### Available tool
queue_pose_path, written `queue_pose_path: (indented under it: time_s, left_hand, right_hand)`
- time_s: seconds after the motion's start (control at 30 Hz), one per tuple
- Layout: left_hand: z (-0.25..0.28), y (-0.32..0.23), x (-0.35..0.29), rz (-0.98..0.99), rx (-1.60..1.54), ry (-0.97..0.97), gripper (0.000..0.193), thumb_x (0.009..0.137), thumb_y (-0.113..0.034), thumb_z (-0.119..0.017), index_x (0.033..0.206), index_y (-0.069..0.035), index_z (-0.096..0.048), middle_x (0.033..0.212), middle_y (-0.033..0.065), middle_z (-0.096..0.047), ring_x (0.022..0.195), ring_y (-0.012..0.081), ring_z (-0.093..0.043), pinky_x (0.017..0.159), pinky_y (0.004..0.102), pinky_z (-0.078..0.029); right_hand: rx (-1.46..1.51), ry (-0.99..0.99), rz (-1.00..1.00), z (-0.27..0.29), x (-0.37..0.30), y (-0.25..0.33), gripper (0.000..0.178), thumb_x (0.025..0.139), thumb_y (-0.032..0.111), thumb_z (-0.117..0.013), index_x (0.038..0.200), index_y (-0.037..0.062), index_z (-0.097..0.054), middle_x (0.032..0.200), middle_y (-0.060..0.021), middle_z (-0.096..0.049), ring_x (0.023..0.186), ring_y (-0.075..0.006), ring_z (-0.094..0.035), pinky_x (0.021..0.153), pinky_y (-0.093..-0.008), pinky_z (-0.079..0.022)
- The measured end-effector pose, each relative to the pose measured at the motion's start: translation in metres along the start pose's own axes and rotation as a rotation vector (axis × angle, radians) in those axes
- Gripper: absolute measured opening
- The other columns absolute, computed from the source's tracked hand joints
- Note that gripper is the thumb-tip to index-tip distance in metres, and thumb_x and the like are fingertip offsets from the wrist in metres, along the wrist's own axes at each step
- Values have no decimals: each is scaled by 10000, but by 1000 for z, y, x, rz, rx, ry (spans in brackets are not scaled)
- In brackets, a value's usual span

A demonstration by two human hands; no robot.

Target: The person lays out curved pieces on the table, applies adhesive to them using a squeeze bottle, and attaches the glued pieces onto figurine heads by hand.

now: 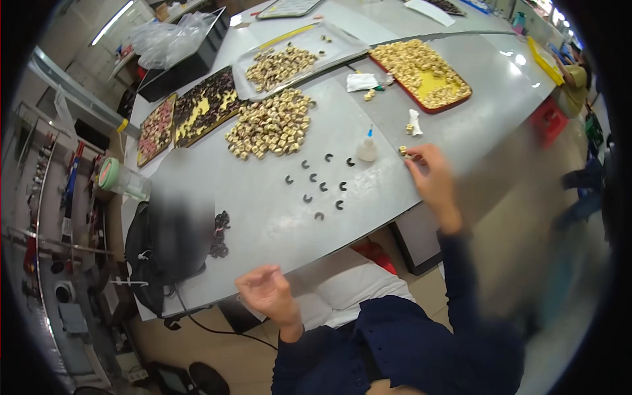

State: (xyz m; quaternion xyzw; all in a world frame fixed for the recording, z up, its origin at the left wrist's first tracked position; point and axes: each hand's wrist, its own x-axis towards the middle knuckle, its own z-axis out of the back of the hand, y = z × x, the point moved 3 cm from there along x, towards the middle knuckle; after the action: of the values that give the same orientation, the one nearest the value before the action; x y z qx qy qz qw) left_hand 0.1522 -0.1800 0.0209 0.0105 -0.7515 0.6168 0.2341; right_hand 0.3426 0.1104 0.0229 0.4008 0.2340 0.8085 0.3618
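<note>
At the table's right front edge, my right hand (pixel 434 184) pinches at a small gold-coloured block (pixel 403 151) with thumb and fingertips. My left hand (pixel 270 294) is raised over the table's front edge, its fingers curled in; whether anything sits inside them is hidden. Between the hands, several dark C-shaped pieces (pixel 323 187) lie spread out singly on the grey table (pixel 263 224). A squat translucent bottle (pixel 367 149) with a blue needle tip stands just left of my right hand. Beyond my right fingers lies a crumpled white wrapper (pixel 414 123) beside another gold block.
Behind the C-shaped pieces is a heap of gold blocks (pixel 271 125). Further back sit a plastic-lined tray (pixel 342 47), a red-rimmed tray (pixel 454 104) and a tray of dark pieces (pixel 191 112). A lidded container (pixel 125 179) and a dark pile (pixel 220 236) are at left.
</note>
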Motion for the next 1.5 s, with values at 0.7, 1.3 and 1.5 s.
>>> queue_pose_path:
  time_s: [0.7, 1.3, 1.5]
  left_hand:
    - [-70, 1, 53, -183, 492, 724, 207, 755, 67, -646, 947, -13, -639, 1057, 128, -682, 937, 246, -634, 852, 321, -488]
    - [-95, -3, 72, -195, 570, 978, 264, 789, 73, -633, 1025, -39, -677, 1102, 87, -668, 932, 254, -612, 733, 312, -512]
    - [-101, -5, 71, -234, 610, 1070, 216, 751, -4, -720, 958, -59, -700, 953, 64, -644, 837, 237, -588, 694, 319, -506]
  right_hand:
    - [-85, 284, 298, -29, 140, -28, 134, 852, 60, -639, 957, -9, -593, 924, -113, -572, 821, -243, -604, 729, -315, -490]
    - [-18, 231, 388, -68, 164, -48, 128, 872, -11, -593, 999, -27, -594, 971, -120, -546, 854, -274, -591, 750, -334, -473]
    - [124, 134, 289, -45, 173, -50, 160, 880, -7, -591, 1035, 20, -623, 973, -74, -574, 825, -177, -576, 733, -276, -466]
